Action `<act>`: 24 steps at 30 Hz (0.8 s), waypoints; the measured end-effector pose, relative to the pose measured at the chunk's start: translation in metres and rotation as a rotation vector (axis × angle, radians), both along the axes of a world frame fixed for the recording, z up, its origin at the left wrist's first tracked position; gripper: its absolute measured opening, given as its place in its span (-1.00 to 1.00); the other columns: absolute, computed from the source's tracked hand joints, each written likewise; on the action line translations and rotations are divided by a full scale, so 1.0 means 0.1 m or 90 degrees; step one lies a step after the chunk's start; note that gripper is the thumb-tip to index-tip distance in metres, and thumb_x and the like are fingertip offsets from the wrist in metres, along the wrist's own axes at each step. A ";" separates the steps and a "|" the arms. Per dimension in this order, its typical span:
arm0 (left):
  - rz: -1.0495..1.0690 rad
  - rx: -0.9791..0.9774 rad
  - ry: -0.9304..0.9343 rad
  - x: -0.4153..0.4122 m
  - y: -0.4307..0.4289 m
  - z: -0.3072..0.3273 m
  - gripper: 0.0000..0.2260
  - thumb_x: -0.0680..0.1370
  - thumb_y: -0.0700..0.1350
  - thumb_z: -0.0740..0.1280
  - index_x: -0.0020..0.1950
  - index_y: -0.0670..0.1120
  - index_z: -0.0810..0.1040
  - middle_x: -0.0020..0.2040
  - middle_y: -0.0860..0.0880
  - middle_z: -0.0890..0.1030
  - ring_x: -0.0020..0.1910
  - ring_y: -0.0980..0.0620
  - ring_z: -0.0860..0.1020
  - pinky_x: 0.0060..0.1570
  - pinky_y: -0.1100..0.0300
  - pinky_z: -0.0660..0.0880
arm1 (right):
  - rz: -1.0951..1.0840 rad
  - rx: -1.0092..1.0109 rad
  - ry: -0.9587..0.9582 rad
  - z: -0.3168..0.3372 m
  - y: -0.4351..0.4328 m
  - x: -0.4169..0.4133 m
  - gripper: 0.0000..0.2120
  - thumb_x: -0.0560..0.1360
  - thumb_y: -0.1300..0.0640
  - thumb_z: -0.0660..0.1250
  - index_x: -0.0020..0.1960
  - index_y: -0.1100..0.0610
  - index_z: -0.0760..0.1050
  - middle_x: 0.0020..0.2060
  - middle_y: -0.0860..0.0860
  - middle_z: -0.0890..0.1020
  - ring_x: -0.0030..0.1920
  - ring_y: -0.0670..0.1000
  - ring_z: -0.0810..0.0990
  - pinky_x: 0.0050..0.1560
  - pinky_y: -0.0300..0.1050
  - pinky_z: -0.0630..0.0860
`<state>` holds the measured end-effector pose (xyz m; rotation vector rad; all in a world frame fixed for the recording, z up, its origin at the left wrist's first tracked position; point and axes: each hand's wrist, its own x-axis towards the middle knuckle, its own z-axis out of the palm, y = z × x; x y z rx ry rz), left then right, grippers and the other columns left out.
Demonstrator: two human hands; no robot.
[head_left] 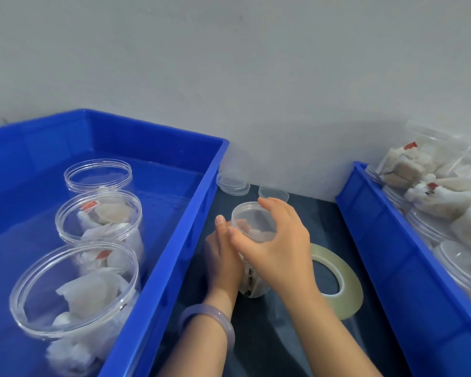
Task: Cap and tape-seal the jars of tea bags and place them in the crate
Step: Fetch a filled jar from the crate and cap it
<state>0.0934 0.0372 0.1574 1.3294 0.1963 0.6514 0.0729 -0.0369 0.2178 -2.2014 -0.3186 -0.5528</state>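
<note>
Head — right hand [280, 240] curled over jar [253, 227]

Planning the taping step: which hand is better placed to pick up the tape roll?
Probably the right hand: the tape roll lies on its side of the jar, while the left hand holds the jar.

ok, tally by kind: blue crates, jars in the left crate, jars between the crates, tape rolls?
Blue plastic crates: 2
Clear plastic jars of tea bags in the left crate: 3
Clear plastic jar between the crates: 1
Clear tape roll: 1
Total: 7
</note>
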 end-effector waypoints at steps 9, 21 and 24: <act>-0.143 -0.079 0.009 0.10 0.05 -0.07 -0.47 0.40 0.39 0.05 -0.15 0.11 0.70 -0.13 -0.04 0.71 -0.04 -0.07 0.66 0.06 -0.08 0.55 | 0.045 0.047 -0.047 -0.13 -0.08 0.05 -0.21 0.21 -0.12 0.58 0.37 0.00 0.39 0.37 -0.11 0.36 0.26 -0.47 0.21 0.13 -0.65 0.14; 0.121 0.040 0.070 -0.07 -0.08 0.03 -0.71 0.66 -0.05 0.12 0.15 -0.25 0.47 0.09 -0.11 0.53 0.09 -0.06 0.49 0.10 0.24 0.39 | -0.126 -0.462 0.254 -0.62 -0.88 -0.27 -0.40 0.53 -0.31 0.08 0.33 0.12 0.37 0.34 0.05 0.41 0.41 0.07 0.28 0.45 -0.05 0.10; 0.187 0.119 0.008 -0.38 -0.10 0.01 -0.88 0.57 -0.12 0.29 -0.13 -0.08 0.39 -0.13 -0.08 0.50 -0.16 0.04 0.46 -0.18 0.34 0.32 | -0.117 -0.400 0.208 -0.58 -0.90 -0.31 -0.59 0.57 -0.20 0.13 0.20 0.09 0.45 0.12 -0.05 0.53 0.26 0.01 0.43 0.43 -0.06 0.15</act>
